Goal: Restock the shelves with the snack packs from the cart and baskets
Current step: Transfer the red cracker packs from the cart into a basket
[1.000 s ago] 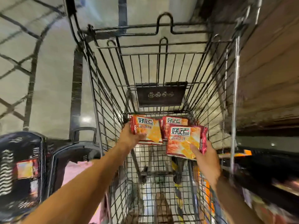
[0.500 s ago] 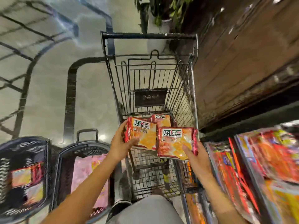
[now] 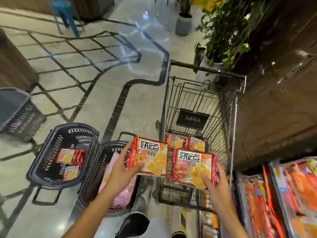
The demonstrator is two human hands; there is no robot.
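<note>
— What was on the left?
— A basket (image 3: 51, 152) with packs; the left hand (image 3: 120, 170) pinched one snack pack (image 3: 151, 157).
— And right?
— The right hand (image 3: 217, 188) gripped another pack (image 3: 192, 167) above the cart (image 3: 229, 134), beside the shelf (image 3: 281, 194)

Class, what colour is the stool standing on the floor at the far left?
Blue: the stool shows, somewhat blurred, at the top left of the head view.

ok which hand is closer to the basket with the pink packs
Left. The left hand, gripping a snack pack, is directly above the basket's pink packs; the right hand is over by the cart.
</note>
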